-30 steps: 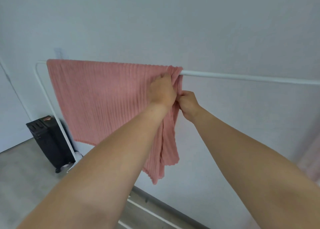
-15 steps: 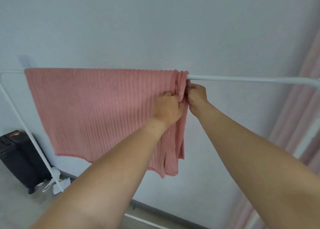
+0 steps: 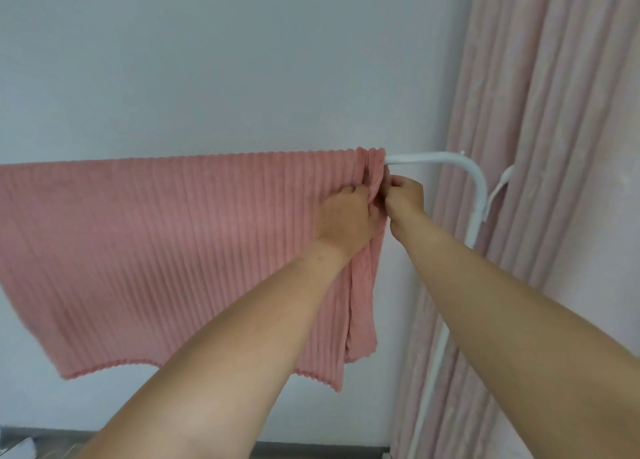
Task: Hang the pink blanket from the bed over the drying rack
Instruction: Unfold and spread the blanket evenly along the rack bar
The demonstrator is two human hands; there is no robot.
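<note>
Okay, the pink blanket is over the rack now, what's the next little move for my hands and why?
Probably draw the bunched edge right along the bar. The pink blanket lies flat on the left, but folds gather where the left hand and right hand pinch it, and bare drying rack bar remains before the bend.

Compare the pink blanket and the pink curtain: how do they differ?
The blanket is deeper salmon pink with fine ribs; the curtain is paler with broad folds. The blanket drapes over the white rack, ending well above the floor; the curtain runs past the frame's top and bottom. Both are hanging pink fabric.
</note>
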